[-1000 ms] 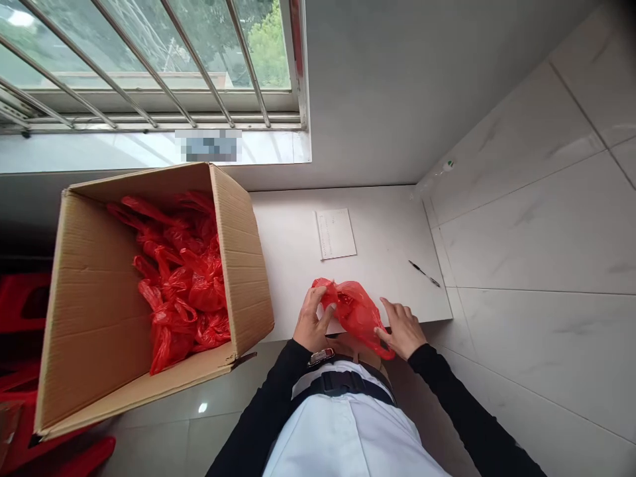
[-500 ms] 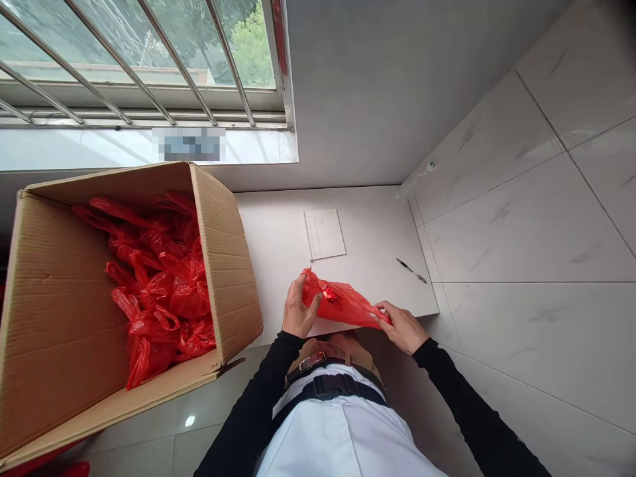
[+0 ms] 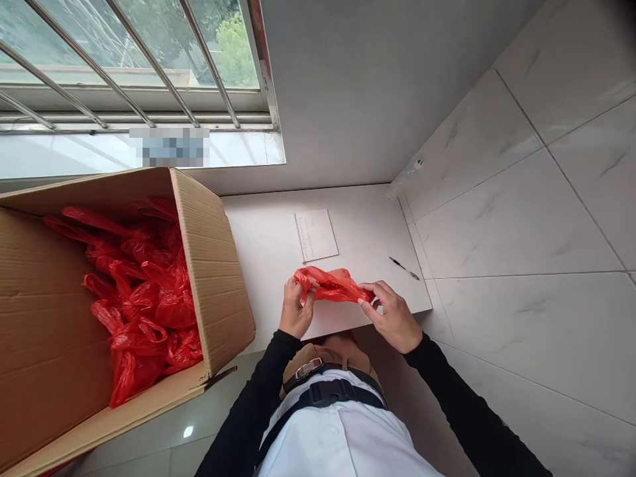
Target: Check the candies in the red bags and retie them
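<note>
A red plastic bag [image 3: 334, 285] is stretched between my two hands, over the front part of the white table [image 3: 263, 265]. My left hand [image 3: 297, 310] pinches its left end between thumb and fingers. At the right end, my right hand [image 3: 394, 314] grips the plastic with thumb and fingertips. The bag looks thin and crumpled, and what lies inside it, if anything, I cannot make out. Left of my hands stands an open cardboard box [image 3: 211, 265] with several knotted red plastic bags [image 3: 144, 291] piled in it.
Behind the bag lies a white paper sheet or booklet [image 3: 317, 236]. A black pen [image 3: 403, 267] rests near the table's right edge. A clear plastic bottle [image 3: 405, 180] is in the back right corner, by the tiled wall [image 3: 497, 212]. A barred window [image 3: 149, 59] is at upper left.
The bag has been gathered shorter and raised slightly. My right hand has come in toward my left and turned. The red item seen in the bag before no longer shows clearly.
</note>
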A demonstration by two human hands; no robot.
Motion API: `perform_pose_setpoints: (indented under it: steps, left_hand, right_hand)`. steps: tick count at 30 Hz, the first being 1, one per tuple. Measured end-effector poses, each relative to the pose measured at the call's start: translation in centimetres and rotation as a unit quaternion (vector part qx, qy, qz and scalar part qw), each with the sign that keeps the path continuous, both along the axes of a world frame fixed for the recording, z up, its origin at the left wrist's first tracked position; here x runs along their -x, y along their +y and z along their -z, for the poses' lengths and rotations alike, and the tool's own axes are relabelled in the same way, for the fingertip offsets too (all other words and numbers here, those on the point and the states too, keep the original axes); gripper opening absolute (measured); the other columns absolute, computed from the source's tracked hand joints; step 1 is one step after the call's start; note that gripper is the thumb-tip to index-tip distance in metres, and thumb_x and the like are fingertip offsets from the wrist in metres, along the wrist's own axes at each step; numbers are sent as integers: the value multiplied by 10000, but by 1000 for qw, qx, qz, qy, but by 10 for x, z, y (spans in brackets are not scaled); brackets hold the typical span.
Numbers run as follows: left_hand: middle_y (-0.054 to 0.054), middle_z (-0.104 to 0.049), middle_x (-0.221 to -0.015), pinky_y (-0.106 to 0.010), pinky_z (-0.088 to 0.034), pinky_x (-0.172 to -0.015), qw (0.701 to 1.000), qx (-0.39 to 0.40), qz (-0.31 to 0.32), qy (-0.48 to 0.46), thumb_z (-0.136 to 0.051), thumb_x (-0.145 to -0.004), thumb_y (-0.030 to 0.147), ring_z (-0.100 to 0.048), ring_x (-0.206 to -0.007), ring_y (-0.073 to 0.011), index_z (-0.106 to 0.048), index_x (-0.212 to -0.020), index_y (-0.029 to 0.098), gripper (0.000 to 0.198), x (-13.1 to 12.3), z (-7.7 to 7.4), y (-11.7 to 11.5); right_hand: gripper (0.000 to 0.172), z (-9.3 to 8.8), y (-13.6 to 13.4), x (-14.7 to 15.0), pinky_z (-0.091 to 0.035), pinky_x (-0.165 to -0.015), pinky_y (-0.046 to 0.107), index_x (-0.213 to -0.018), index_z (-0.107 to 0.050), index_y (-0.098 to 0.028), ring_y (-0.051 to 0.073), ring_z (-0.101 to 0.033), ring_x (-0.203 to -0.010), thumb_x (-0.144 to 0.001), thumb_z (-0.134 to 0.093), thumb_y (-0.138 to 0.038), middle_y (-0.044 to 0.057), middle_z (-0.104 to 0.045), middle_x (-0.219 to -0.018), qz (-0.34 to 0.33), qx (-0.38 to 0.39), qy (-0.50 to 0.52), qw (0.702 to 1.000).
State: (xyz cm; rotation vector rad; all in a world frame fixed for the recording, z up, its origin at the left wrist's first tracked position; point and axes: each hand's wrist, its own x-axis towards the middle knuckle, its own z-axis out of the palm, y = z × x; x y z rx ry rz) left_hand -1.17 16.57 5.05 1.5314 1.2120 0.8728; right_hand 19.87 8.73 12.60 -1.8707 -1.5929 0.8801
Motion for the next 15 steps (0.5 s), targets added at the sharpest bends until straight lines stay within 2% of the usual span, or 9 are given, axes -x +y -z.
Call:
perform_pose_setpoints:
  steps: [2,5,10,13,15]
  left_hand:
    - [-98,-627,-1136,-427,-404,-997,999,30,17,-36,-526,-924,292,-532,-1129,-251,-661,-928,208,159,-3,1,4]
    - [-63,-639,-964,-351,-486,-819,992,88,28,-90,-496,-930,352,-593,-877,-189,-610,-913,203,189,-8,4,15]
    - [16,-597,-706,-248,-447,-556,970,191,32,-146,-574,-868,449,-531,-571,-112,-516,-935,198,266,-19,5,28]
    - [19,-627,-687,-253,-474,-561,957,237,55,-157,-624,-830,449,-558,-556,-112,-517,-1028,189,344,-25,2,27]
    - [-17,-667,-751,-273,-510,-623,952,254,64,-156,-652,-801,420,-609,-627,-128,-575,-990,166,326,-28,0,26]
  right_hand:
    - [317,2,3,1,-572,-774,323,-1261,-575,-207,174,-625,-873,-954,-496,-213,74,-610,-1098,-5,-6,-9,1000]
    - [352,2,9,2,-569,-822,359,-1304,-554,-224,195,-625,-927,-965,-465,-184,80,-609,-1121,-22,-9,-34,999]
    - [275,-1,23,4,-554,-849,361,-1156,-664,-257,205,-607,-962,-974,-473,-183,67,-593,-1031,-60,-30,-53,996]
    - [294,-2,33,8,-545,-860,365,-1158,-673,-284,212,-592,-988,-966,-483,-168,66,-571,-1012,-80,-40,-59,994]
    - [330,-1,40,12,-542,-870,370,-1226,-633,-283,210,-596,-981,-961,-482,-158,69,-576,-1025,-91,-36,-50,994]
